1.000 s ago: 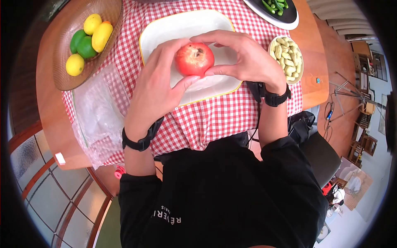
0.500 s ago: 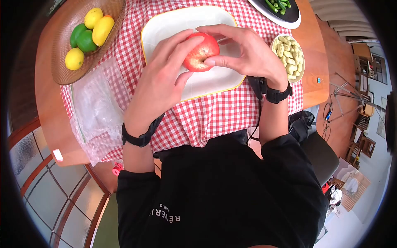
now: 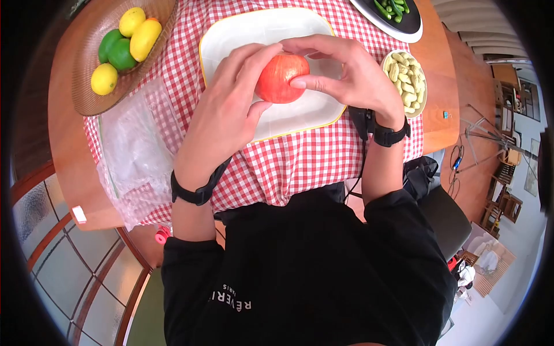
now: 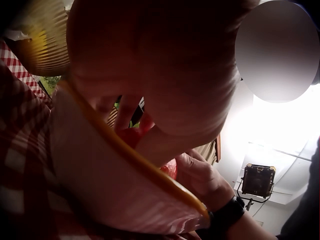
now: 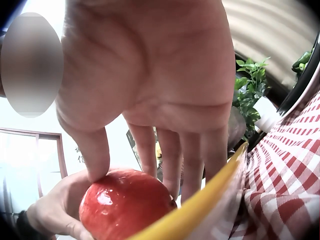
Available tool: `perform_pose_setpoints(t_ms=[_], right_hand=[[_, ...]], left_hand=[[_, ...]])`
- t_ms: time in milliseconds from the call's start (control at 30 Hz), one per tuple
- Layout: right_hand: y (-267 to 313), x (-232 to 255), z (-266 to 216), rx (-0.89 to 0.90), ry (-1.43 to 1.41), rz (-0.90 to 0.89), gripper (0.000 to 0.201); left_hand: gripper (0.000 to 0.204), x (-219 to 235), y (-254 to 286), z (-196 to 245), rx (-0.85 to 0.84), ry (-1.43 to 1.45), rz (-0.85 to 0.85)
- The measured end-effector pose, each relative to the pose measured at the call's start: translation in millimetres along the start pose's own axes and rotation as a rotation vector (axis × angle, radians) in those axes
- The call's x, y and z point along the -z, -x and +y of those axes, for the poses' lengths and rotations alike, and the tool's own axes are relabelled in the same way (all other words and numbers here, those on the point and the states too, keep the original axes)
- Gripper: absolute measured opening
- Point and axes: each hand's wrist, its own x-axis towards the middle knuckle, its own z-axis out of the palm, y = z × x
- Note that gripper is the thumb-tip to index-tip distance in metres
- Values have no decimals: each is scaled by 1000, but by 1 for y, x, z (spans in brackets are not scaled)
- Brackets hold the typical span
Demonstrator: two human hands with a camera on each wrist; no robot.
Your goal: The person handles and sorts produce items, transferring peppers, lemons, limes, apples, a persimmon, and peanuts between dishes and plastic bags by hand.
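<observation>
Both hands hold a glossy red apple (image 3: 281,81) above a white dish (image 3: 222,43) with a yellow rim. My left hand (image 3: 226,106) curls its fingers over the apple's left and far side, its thumb near the lower left. From the right, my right hand (image 3: 360,81) presses its thumb on the apple's near face, with the fingers bent round the far side. In the right wrist view the apple (image 5: 125,205) shows smooth and shiny under that thumb. The left wrist view has only a bit of red skin behind the dish rim (image 4: 145,167).
A ribbed amber bowl (image 3: 86,63) with lemons and green fruits stands at the left, above a clear plastic bag (image 3: 135,144). On the right are a bowl of peanuts (image 3: 407,83) and a dark plate (image 3: 375,17) of green peppers. A red-checked cloth (image 3: 306,161) covers the table.
The apple has been turned between the hands: its pale, hollowed end faced up earlier, and plain red skin shows now. The hands have shifted slightly to the right.
</observation>
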Motion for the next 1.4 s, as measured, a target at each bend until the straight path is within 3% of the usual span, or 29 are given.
perform_pose_setpoints(t_ms=[100,267,400,500,600,667,800,1000,1200,1300,1400], right_hand=[[2,4,-2,-22,-36,-74,51],[-2,6,-3,141,-6,-76,46],[1,5,-6,66,-21,-115,55],[-3,5,-9,-88,-78,-87,56],[-1,1,-6,-84,-81,-34,52],[2,3,-5,-90,-81,-67,53],[0,7,-5,-14,-121,-85,46],[0,3,-4,18,7,-12,44],[-1,4,-5,24,-52,-41,49],[-1,2,-11,-128,16,-43,53],[-2,7,-12,-149,-19,-131,61]], left_hand=[[80,-2,2,3,39,70,-4],[83,2,4,1,92,28,-78],[84,-2,3,2,57,12,-64],[86,-1,-1,2,-6,30,-37],[92,-2,1,2,-21,94,-33],[93,-1,2,5,126,107,-47],[85,1,3,3,155,22,-94],[72,2,-1,4,-15,-42,61],[75,3,1,5,17,13,16],[76,1,2,6,7,50,-26],[78,2,2,6,10,62,-36]])
